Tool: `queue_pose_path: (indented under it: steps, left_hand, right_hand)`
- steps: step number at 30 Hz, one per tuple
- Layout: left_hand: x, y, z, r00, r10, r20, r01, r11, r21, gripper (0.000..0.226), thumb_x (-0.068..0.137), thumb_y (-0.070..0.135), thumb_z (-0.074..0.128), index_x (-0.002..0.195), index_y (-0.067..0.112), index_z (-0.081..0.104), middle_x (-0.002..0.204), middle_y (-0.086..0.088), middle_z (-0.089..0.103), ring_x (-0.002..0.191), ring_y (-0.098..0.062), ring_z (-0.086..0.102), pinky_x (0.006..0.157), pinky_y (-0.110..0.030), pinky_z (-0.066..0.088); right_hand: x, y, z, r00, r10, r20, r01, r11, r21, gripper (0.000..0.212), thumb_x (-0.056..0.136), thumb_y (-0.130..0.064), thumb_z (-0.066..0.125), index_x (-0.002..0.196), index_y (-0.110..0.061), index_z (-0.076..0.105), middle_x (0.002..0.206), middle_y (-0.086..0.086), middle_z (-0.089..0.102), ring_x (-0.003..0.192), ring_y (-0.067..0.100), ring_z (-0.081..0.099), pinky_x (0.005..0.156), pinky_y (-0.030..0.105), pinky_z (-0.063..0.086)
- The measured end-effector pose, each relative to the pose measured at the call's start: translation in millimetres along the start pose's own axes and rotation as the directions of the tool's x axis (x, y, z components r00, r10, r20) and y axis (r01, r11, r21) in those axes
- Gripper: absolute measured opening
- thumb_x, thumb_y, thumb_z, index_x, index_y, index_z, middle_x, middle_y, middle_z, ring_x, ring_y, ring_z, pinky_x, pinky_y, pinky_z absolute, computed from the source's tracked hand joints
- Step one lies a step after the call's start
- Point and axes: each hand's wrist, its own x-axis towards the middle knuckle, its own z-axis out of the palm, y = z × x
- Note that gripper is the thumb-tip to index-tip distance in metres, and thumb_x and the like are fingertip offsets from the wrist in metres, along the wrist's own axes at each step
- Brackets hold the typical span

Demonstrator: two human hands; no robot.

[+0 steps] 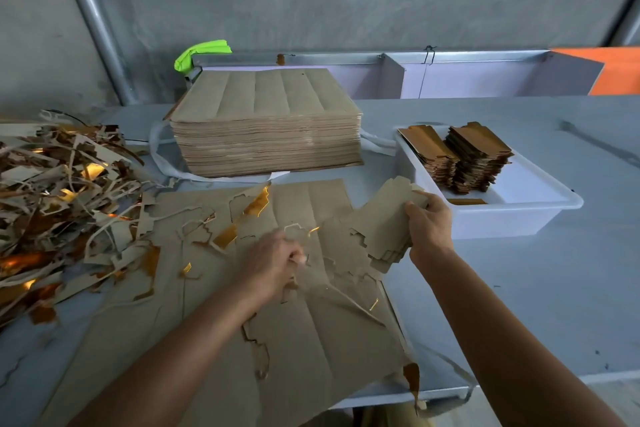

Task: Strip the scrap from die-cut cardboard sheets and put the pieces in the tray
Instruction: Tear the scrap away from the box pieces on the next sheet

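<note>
Two bare hands work over a grey table (519, 288). Right hand (429, 229) grips a small bundle of cut pieces (388, 218), thumb on top and fingers curled under the far edge; bundle is tilted, lifted off the sheets, just beside the near left corner of the tray (512, 218). Left hand (273, 263) is blurred; fingers look curled and pinched on a thin strip of scrap (294, 229) at the middle of the top sheet.

Loose sheets (294, 322) lie flat under both forearms, brown side up, several overlapping, torn outlines and gold foil glints showing through the gaps. Near right corner hangs past the table edge.

Tray: white plastic, right of the sheets, sitting on the table. Two stacks of finished pieces (467, 156) stand side by side at its far end, touching or nearly so; cannot tell which. One more piece lies flat on the tray floor near the front wall.

Tall stack of uncut sheets (266, 121) sits behind the loose ones, centre of table, with a white strap (162, 156) loose around its base.

Scrap heap (62, 201) covers the left side of the table, tangled strips, brown and gold. Bright green cloth (201, 52) sits behind the tall stack, against a metal rail.
</note>
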Motion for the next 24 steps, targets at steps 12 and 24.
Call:
queue_pose_path:
  steps: [12,24]
  left_hand:
    - [-53.9,55.7,18.8,0.893,0.160,0.420,-0.252,0.952,0.172,0.107,0.069,0.067,0.064,0.148,0.019,0.011,0.155,0.003,-0.008,0.141,-0.024,-0.011,0.114,-0.049,0.002]
    - [-4.5,26.4,-43.2,0.961,0.046,-0.274,-0.057,0.998,-0.031,0.021,0.092,0.012,0.048,0.073,0.012,0.040,0.074,-0.010,0.051,0.078,-0.034,0.055,0.061,-0.031,0.027]
  right_hand:
    - [-10.0,7.0,5.1,0.999,0.037,0.002,-0.037,0.999,-0.018,0.036,0.091,-0.007,0.046,0.127,-0.012,0.049,0.109,0.007,0.051,0.095,0.022,0.050,0.076,0.036,0.044]
    - [-11.2,-29.9,-21.9,0.978,-0.197,0.073,0.207,0.959,-0.192,0.025,0.094,-0.009,0.046,0.100,-0.021,0.068,0.110,-0.002,0.050,0.093,0.018,0.050,0.081,0.041,0.050]
